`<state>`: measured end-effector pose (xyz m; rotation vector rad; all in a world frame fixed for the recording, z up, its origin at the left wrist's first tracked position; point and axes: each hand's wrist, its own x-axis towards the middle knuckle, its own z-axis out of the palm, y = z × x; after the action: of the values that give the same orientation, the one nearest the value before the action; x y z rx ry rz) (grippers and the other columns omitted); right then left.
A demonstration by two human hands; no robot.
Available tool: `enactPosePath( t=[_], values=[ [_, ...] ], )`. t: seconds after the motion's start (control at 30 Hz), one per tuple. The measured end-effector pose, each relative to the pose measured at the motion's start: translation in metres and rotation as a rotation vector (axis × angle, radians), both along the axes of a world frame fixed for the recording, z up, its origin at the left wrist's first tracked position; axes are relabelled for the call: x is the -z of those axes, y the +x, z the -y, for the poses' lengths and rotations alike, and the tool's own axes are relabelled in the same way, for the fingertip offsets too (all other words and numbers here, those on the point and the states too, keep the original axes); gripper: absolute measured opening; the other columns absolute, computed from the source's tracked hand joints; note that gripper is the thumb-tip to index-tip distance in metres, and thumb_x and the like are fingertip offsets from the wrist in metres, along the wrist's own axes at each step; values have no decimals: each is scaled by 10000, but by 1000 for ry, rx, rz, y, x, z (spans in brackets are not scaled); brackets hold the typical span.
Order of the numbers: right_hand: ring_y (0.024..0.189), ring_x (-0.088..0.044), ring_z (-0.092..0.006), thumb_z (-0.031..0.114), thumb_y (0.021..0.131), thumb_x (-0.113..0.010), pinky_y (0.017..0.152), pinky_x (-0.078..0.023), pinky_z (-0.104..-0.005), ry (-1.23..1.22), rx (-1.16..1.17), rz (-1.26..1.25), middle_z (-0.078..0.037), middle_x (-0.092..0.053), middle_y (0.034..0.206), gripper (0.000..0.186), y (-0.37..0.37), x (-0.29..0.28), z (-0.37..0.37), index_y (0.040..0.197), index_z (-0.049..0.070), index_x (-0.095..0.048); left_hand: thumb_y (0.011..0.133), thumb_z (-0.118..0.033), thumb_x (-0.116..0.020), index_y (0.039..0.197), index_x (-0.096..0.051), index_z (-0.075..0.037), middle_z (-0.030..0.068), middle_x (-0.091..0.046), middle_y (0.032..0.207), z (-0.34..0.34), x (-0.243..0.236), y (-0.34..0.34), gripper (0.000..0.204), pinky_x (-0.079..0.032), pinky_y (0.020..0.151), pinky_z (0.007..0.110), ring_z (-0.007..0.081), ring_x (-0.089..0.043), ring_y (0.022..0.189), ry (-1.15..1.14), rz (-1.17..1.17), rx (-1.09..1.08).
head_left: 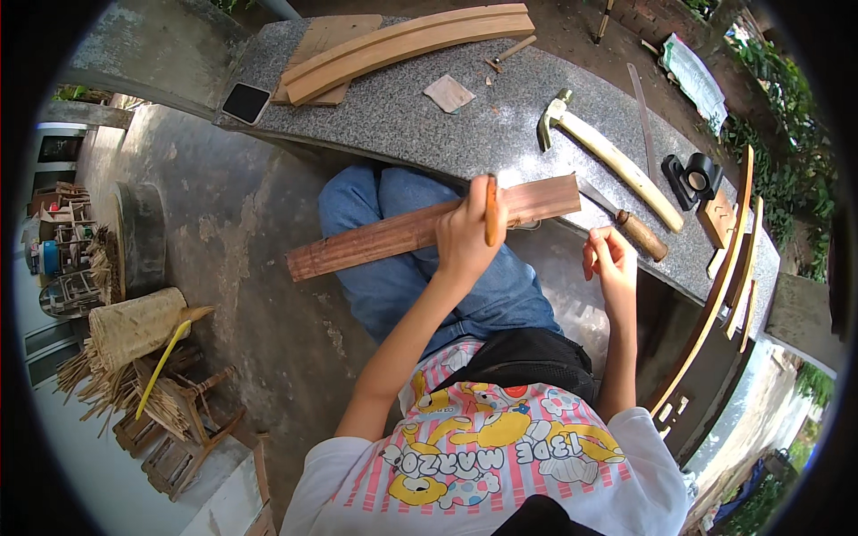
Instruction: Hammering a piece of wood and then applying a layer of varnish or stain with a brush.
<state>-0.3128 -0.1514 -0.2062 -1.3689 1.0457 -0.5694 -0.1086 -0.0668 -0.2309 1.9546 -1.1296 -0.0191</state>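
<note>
Reddish-brown flat wooden plank (375, 239): across blue denim jeans (351, 205).
Left hand (466, 234): grasping orange rod-shaped piece (491, 213) over plank.
Right hand (613, 259): fingers curled; grip cannot be told.
Black fabric waist pouch (527, 362): contents hidden.

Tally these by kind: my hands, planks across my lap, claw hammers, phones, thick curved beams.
Hands: 2 (left hand, right hand)
Planks across the lap: 1, reddish-brown plank
Claw hammers: 1, pale-handled hammer
Phones: 1, dark-screened phone
Thick curved beams: 1, light-brown beam
Total: 6
</note>
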Motion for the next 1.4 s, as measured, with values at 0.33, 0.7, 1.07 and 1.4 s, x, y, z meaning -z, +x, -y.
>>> enactPosePath(
  t=[0.33, 0.7, 1.07, 1.4],
  values=[
    [486, -418, -40, 243, 995, -538, 459, -284, -199, -13, 109, -34, 39, -480, 596, 256, -24, -7, -5, 793, 87, -552, 880, -98, -638, 1021, -535, -43, 107, -629, 655, 33, 16, -38, 184, -498, 524, 337, 270, -657, 576, -172, -232, 156],
    [798, -568, -116, 147, 982, -547, 743, -448, -269, -514, 104, -176, -44, -634, 864, 172, 42, 27, 15, 979, -12, -611, 901, -132, -646, 1000, -554, -4, 75, -625, 786, -244, 28, 166, 186, -491, 649, 292, 147, -609, 689, -37, -28, -849],
    [1288, -472, -343, 306, 1048, -312, 1093, -331, -438, -817, 11, 201, -245, -502, 1355, 466, 71, 78, 27, 1393, -7, -321, 900, -167, -633, 1045, -563, -76, 100, -656, 713, -10, 5, 11, 185, -509, 550, 361, 265, -673, 621, -102, -133, -75],
    [1226, -524, -390, 213, 1030, -336, 1067, -372, -471, -774, 91, 363, -251, -308, 1489, 492, 76, 91, 27, 1452, -4, -205, 900, -138, -661, 1033, -608, 26, 74, -651, 818, 15, 21, -9, 217, -491, 676, 267, 126, -621, 753, -165, -436, 2]
  ],
)
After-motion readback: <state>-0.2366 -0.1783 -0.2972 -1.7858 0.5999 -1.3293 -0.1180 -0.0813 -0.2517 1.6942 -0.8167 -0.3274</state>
